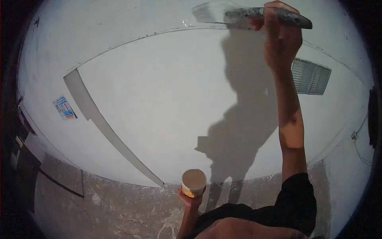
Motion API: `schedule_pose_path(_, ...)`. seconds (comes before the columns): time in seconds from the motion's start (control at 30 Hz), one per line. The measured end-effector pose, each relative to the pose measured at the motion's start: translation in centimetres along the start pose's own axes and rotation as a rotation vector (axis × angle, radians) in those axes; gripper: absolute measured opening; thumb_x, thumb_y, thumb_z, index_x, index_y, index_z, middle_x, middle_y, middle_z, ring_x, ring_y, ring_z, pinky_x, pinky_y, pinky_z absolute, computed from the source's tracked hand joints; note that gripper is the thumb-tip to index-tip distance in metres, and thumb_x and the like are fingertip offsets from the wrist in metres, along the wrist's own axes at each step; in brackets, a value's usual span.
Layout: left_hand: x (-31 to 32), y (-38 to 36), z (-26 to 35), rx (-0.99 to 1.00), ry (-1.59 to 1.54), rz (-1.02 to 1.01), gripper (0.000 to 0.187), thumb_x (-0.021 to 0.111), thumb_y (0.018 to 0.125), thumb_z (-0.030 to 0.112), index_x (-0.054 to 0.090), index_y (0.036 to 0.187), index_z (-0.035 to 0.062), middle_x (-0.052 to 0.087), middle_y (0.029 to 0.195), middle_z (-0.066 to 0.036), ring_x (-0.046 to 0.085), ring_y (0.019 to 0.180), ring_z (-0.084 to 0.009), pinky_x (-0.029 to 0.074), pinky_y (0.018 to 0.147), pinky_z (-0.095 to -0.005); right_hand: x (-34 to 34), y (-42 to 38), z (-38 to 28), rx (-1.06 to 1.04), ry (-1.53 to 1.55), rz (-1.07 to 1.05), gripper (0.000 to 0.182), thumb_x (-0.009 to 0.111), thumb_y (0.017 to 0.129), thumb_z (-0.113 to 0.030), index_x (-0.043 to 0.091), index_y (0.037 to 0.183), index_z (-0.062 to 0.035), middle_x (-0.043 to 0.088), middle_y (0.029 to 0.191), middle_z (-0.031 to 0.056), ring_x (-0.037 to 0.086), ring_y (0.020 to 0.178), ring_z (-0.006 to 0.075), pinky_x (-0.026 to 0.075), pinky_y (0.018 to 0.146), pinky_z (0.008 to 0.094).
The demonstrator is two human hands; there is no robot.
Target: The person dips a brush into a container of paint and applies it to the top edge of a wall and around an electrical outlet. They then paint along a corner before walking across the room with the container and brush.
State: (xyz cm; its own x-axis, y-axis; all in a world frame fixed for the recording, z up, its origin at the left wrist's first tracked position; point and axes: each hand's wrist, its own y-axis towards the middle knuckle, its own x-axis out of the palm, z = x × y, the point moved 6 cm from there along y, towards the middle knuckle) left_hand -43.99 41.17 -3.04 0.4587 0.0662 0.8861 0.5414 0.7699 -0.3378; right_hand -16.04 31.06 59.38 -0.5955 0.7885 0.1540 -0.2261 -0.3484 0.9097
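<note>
Raised at the top right, my right hand (283, 38) is closed around the dark handle of a paintbrush (242, 16). The brush lies nearly level, its pale bristles pointing left and close to the upper wall, just above a thin ledge line (159, 33). Low in the middle, my left hand (191, 199) grips a small paint tub (194, 179) from below. The tub is upright and open at the top, with light beige content and a yellow patch on its side. Wet-looking white specks show left of the bristles.
A white wall (159, 99) fills most of the view, with my shadow on it. A grey strip (95, 103) runs down its left side, near a blue-and-white calendar-like sheet (65, 108). At right are a vent grille (311, 77) and a cable (360, 153). Below lies a stained floor (119, 203).
</note>
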Motion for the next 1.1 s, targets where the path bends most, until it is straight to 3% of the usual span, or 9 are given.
schedule_pose_path(0.17, 0.9, 0.0, 0.0, -0.011, 0.036, -0.056, 0.076, 0.047, 0.084, 0.065, 0.05, 0.144, 0.0196, 0.054, 0.139, -0.013, 0.056, 0.123, -0.039, 0.048, 0.096, -0.0612, 1.0, 0.1, 1.0, 0.13, -0.02, 0.002, 0.031, 0.059, 0.106, -0.035, 0.055, 0.105, -0.0038, 0.06, 0.082, 0.0047, 0.06, 0.065, 0.0089, 0.051, 0.055, 0.0258)
schedule_pose_path(0.23, 0.6, -0.1, 0.2, 0.003, 0.018, -0.02, 0.076, 0.046, 0.084, 0.065, 0.05, 0.144, 0.0195, 0.055, 0.139, -0.013, 0.057, 0.122, -0.039, 0.049, 0.095, -0.0611, 0.9, 0.2, 1.8, 0.157, -0.116, -0.156, 0.037, 0.06, 0.105, -0.04, 0.056, 0.104, -0.0034, 0.06, 0.081, 0.0035, 0.061, 0.066, 0.0087, 0.052, 0.055, 0.0247)
schedule_pose_path(0.4, 0.6, 0.3, 0.5, 0.017, 0.003, -0.081, 0.075, 0.044, 0.084, 0.065, 0.051, 0.144, 0.0194, 0.055, 0.138, -0.012, 0.058, 0.12, -0.0384, 0.049, 0.095, -0.0593, 0.2, 1.8, 0.7, 0.151, -0.049, 0.011, 0.044, 0.056, 0.105, -0.047, 0.056, 0.096, -0.0039, 0.06, 0.079, 0.0036, 0.062, 0.065, 0.009, 0.053, 0.054, 0.0253)
schedule_pose_path(0.53, 1.2, 0.0, 0.7, 0.025, 0.053, -0.053, 0.075, 0.043, 0.084, 0.066, 0.052, 0.142, 0.0194, 0.057, 0.135, -0.011, 0.059, 0.118, -0.0381, 0.05, 0.093, -0.0588, 1.6, 1.4, 1.3, 0.006, -0.09, -0.125, 0.043, 0.055, 0.106, -0.045, 0.056, 0.094, -0.004, 0.06, 0.076, 0.005, 0.061, 0.063, 0.0093, 0.052, 0.053, 0.027)
schedule_pose_path(0.83, 0.5, 0.1, 0.9, -0.006, 0.034, -0.162, 0.072, 0.044, 0.087, 0.063, 0.054, 0.143, 0.0194, 0.057, 0.141, -0.009, 0.055, 0.129, -0.037, 0.044, 0.103, -0.0604, 0.6, 1.6, 0.3, 0.139, -0.294, -0.111, 0.035, 0.059, 0.105, -0.035, 0.057, 0.092, -0.0025, 0.058, 0.078, 0.0049, 0.06, 0.063, 0.0105, 0.052, 0.054, 0.0276)
schedule_pose_path(0.9, 0.1, 0.1, 1.1, 0.01, 0.02, -0.055, 0.073, 0.045, 0.086, 0.063, 0.054, 0.143, 0.0186, 0.056, 0.142, -0.01, 0.054, 0.13, -0.0381, 0.044, 0.103, -0.0603, 1.1, 1.6, 0.0, 0.065, -0.241, -0.169, 0.035, 0.06, 0.104, -0.036, 0.057, 0.095, -0.0016, 0.06, 0.08, 0.0057, 0.061, 0.065, 0.0106, 0.052, 0.056, 0.0283)
schedule_pose_path(0.93, -0.2, 0.1, 1.4, 0.017, 0.013, -0.056, 0.073, 0.045, 0.086, 0.063, 0.054, 0.143, 0.0186, 0.056, 0.142, -0.01, 0.054, 0.13, -0.0381, 0.044, 0.103, -0.0603, 0.2, 1.6, -0.7, -0.115, -0.444, -0.348, 0.028, 0.056, 0.108, -0.029, 0.062, 0.109, -0.0023, 0.07, 0.082, 0.0085, 0.069, 0.071, 0.0132, 0.057, 0.063, 0.0277)
schedule_pose_path(1.03, -0.2, 0.1, 1.2, 0.002, -0.027, -0.125, 0.072, 0.046, 0.086, 0.062, 0.053, 0.143, 0.018, 0.056, 0.142, -0.01, 0.053, 0.131, -0.0383, 0.043, 0.104, -0.0611, 0.1, 1.8, -0.7, 0.069, -0.223, -0.141, 0.045, 0.049, 0.109, -0.045, 0.067, 0.098, -0.0053, 0.067, 0.079, 0.0033, 0.066, 0.071, 0.0106, 0.053, 0.062, 0.0289)
schedule_pose_path(1.1, -0.1, -0.1, 1.5, 0.018, 0.019, -0.126, 0.072, 0.046, 0.086, 0.062, 0.053, 0.143, 0.0179, 0.055, 0.143, -0.01, 0.052, 0.131, -0.038, 0.043, 0.104, -0.0607, 1.3, 1.2, 1.1, 0.075, -0.132, -0.109, 0.04, 0.054, 0.107, -0.041, 0.062, 0.097, -0.0033, 0.065, 0.08, 0.0052, 0.064, 0.068, 0.0108, 0.053, 0.059, 0.029)
